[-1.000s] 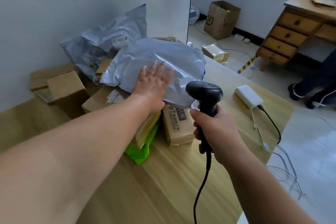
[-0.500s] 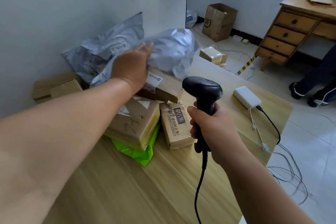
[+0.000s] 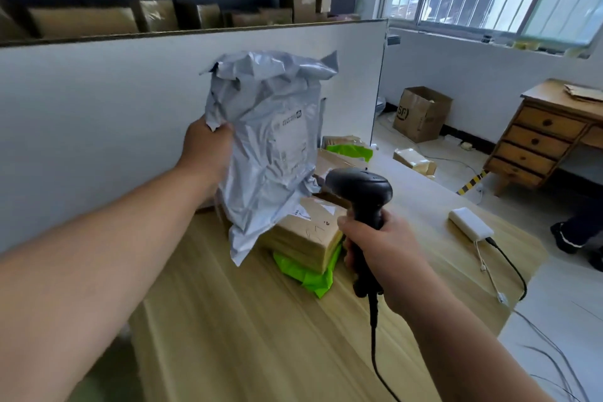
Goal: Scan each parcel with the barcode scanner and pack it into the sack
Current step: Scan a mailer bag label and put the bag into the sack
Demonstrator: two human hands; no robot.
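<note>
The left hand grips a grey plastic mailer parcel by its left edge, fingers closed on the crumpled film. It holds the parcel upright in the air above the tabletop, printed face toward the camera. The parcel's lower corner hangs in front of a flat cardboard parcel, which lies on a bright green bag near the middle of the tabletop. The right hand is wrapped tightly round the handle of the black barcode scanner. The scanner's head points away from the person and sits just beside the mailer's lower right edge. Its black cord drops from the handle toward the near edge. More parcels, one of them green, lie farther back against the white partition. On the right of the tabletop rests a white power bank with cables trailing off it. On the floor beyond stand an open brown carton and a wooden chest of drawers.
</note>
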